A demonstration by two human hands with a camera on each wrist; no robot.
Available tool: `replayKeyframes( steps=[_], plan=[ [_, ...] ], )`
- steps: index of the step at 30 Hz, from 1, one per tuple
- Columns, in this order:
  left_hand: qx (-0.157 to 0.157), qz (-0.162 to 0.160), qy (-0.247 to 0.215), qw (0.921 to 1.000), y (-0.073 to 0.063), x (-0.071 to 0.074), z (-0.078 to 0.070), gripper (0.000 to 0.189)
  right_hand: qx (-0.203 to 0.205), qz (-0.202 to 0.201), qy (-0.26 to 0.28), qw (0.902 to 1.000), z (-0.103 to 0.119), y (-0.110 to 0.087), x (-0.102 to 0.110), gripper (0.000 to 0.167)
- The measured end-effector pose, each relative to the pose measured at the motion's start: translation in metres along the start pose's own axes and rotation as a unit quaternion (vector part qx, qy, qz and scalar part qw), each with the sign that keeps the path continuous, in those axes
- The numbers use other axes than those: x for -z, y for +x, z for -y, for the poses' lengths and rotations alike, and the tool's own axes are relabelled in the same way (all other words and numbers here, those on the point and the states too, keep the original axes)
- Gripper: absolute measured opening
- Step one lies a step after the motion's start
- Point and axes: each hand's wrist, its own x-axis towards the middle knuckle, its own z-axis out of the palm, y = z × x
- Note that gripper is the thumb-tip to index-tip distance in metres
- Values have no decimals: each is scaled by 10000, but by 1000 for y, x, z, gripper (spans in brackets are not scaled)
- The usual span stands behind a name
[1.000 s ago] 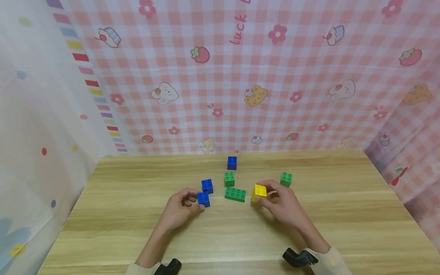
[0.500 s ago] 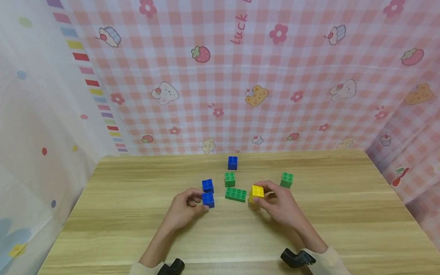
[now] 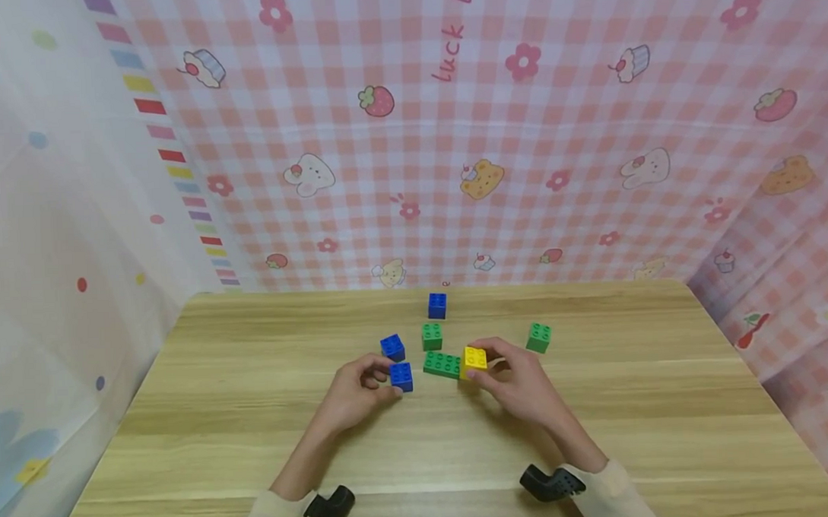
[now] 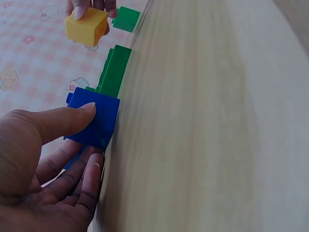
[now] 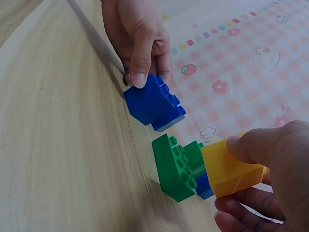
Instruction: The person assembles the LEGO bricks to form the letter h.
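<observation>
My left hand (image 3: 357, 392) pinches a blue building block (image 3: 401, 377) between thumb and fingers, its studs facing up. Just behind that block stands a second blue block (image 3: 392, 347). In my right hand (image 3: 522, 378) a yellow building block (image 3: 474, 362) is gripped by thumb and fingers. It overlaps the right end of a long green block (image 3: 441, 364) in the head view. The right wrist view shows the yellow block (image 5: 231, 166) raised off the wood, beside the long green block (image 5: 171, 169).
A small green block (image 3: 432, 336) stands behind the long one, with another blue block (image 3: 437, 305) farther back. To the right of my right hand sits one more green block (image 3: 539, 337). A checked cloth (image 3: 410, 137) hangs behind the wooden table (image 3: 252, 332).
Both hands have moved inward: the left hand carries its blue block right, the right hand brings the yellow block left to the long green block. The second blue block has turned slightly.
</observation>
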Motion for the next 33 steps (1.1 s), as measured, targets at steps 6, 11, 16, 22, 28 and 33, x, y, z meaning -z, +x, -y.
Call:
replayKeyframes(
  steps=[6,11,16,22,28,33],
  plan=[
    [-85,107,31,9999,0,-6,-1,38,-6,52,6,10000,4,2,-3,37],
    [-217,191,127,9995,0,-11,-3,38,3,95,9,10000,6,3,-5,37],
    [-304,275,193,9990,0,-17,-5,37,50,143,27,9999,9,4,-6,37],
    [-391,398,214,9982,2,-23,-7,36,118,210,59,9997,13,6,-8,37],
    [-511,597,156,9968,1,-31,-10,34,179,252,79,9995,16,7,-10,37],
    [-552,604,127,9966,2,-37,-12,34,181,292,43,9994,19,7,-11,37]
  ],
)
